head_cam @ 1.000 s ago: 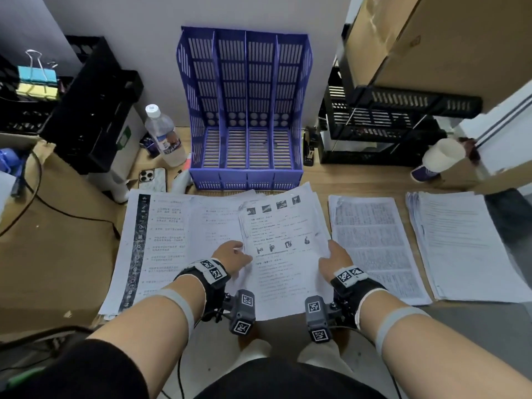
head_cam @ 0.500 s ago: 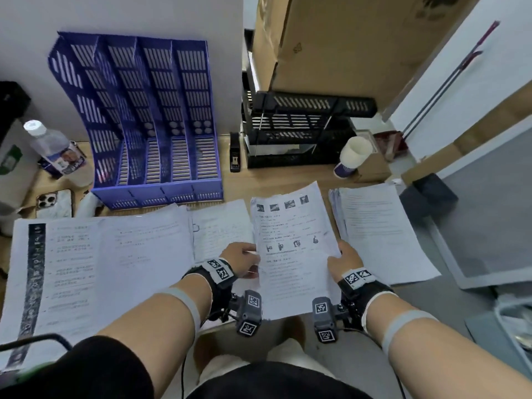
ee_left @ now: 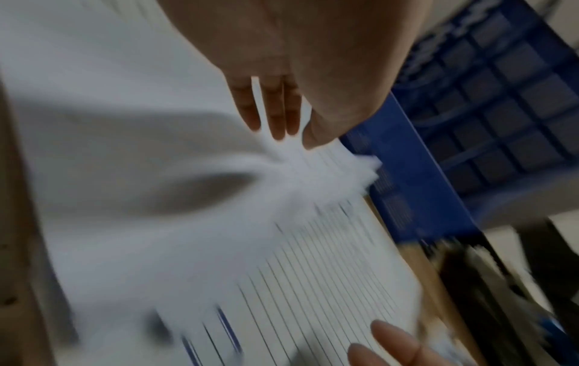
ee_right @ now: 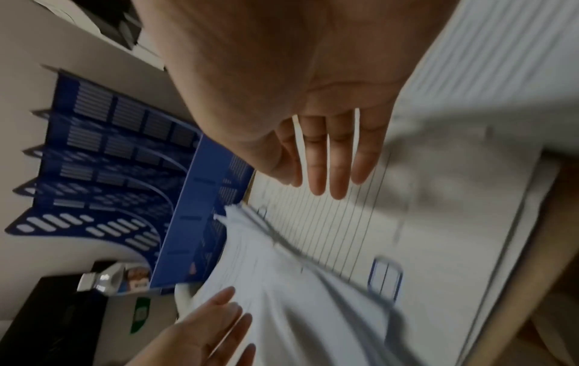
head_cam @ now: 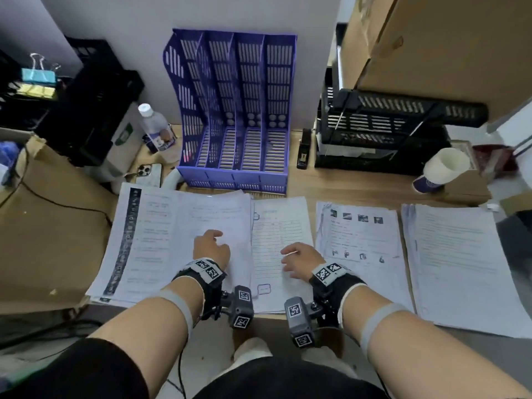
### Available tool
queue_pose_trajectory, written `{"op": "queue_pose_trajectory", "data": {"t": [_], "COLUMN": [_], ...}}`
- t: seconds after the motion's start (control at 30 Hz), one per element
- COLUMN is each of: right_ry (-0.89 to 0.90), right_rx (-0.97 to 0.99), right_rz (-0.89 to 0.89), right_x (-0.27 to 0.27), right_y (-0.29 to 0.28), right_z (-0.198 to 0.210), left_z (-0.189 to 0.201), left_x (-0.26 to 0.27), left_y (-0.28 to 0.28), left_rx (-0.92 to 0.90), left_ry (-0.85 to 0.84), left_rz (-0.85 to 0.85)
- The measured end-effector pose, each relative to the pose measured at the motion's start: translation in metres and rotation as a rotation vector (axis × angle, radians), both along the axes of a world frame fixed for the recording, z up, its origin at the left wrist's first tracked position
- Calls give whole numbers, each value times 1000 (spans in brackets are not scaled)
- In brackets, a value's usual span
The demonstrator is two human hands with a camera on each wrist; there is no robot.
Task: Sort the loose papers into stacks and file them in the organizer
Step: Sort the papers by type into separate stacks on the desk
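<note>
1. My left hand (head_cam: 211, 249) hangs slack over the wide left-hand stack of papers (head_cam: 184, 240), fingers straight, gripping nothing.
2. My right hand (head_cam: 300, 259) is likewise released, fingers extended over the lined sheet (head_cam: 280, 226) lying between both hands (whether the fingertips touch it I cannot tell).
3. Just right of my right hand lies the picture worksheet pile (head_cam: 357, 243), and beyond it a text stack (head_cam: 460, 260).
4. Ahead of both hands, past the papers' far edges, the blue file organizer (head_cam: 239, 116) stands upright on the desk (head_cam: 345, 185).
</note>
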State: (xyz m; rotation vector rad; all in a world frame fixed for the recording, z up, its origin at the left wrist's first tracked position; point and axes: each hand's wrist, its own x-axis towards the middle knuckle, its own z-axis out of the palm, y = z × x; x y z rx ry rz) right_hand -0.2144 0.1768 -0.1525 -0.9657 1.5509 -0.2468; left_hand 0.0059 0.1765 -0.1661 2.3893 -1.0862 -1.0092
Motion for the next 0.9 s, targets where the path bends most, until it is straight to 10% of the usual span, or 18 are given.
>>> {"op": "queue_pose_trajectory", "data": {"t": [0.33, 0.9], "right_ry": [289, 459], "right_rx": [-39, -113], "right_rz": [182, 99], "right_x": [94, 111], "right_y": [6, 14], "right_z": [-22, -24], "left_z": [-11, -5], "left_x": [121, 131], "left_y": [29, 20], "left_rx": [231, 88], "left_ry": [-119, -110], "left_rz": [-53, -221]}}
